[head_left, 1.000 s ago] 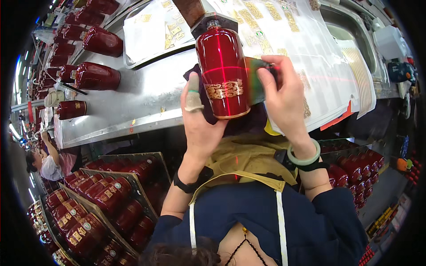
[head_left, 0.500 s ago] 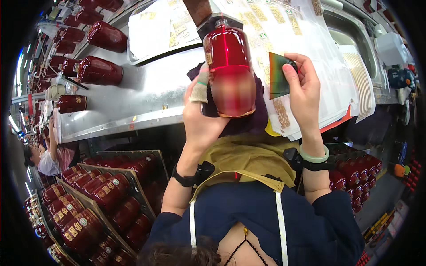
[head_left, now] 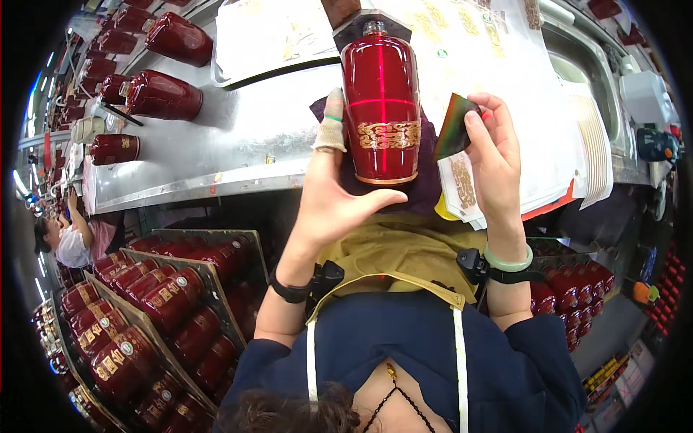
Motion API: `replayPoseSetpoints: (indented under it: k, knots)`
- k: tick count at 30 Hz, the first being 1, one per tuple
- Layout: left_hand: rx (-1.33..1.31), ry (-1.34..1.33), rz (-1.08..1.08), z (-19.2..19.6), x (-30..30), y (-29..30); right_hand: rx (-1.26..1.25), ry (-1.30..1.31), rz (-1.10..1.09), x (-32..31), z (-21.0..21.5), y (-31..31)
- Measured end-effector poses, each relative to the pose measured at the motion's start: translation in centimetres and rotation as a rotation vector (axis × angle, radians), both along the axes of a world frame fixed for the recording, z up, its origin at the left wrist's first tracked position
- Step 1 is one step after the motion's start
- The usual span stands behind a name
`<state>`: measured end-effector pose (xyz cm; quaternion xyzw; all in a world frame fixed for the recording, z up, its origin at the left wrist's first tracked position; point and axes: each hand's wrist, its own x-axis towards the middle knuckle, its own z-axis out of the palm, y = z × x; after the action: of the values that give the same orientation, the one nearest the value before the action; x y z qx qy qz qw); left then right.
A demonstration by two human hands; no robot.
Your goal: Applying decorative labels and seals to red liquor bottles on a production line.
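- A glossy red bottle [head_left: 382, 108] with a gold ornamental band is seen near the picture's centre, toward 12 o'clock, lying on a dark purple cloth [head_left: 426, 184] on the metal bench [head_left: 216, 162].
- The bottle is cradled by the left hand [head_left: 338, 195]: the palm is set below its base, the thumb is curled under the bottom edge, and a taped finger is laid along its left side.
- A small dark card [head_left: 455, 128] with a green sheen is pinched between thumb and fingers of the right hand [head_left: 498, 162], just beside the bottle at its 3 o'clock; whether card and bottle touch cannot be told.
- Sheets of gold decals [head_left: 498, 43] are spread on the bench from 12 to 2 o'clock.
- More red bottles [head_left: 162, 95] are laid on the bench toward 10 o'clock.
- Crates of red bottles [head_left: 155, 303] are stacked below the bench at 8 o'clock.
- Another person [head_left: 61, 238] is seen at 9 o'clock, well apart.
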<state>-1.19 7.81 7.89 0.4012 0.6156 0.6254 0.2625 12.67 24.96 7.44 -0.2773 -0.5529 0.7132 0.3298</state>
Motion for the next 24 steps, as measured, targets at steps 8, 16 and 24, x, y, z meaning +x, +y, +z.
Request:
replayPoseSetpoints:
  k: [8, 16, 24]
  knots:
    - [0.122, -0.746, -0.001, -0.1, -1.9, 0.3, -0.115, -0.051, 0.177, -0.2, 0.1, -2.2]
    - [0.079, -0.836, -0.032, 0.6, -3.1, 0.5, -0.063, -0.167, 0.147, -0.4, -0.6, -2.8]
    - [0.007, -0.562, 0.141, 0.8, -1.3, 0.8, 0.681, -0.255, 0.215, 0.7, 0.1, -3.9]
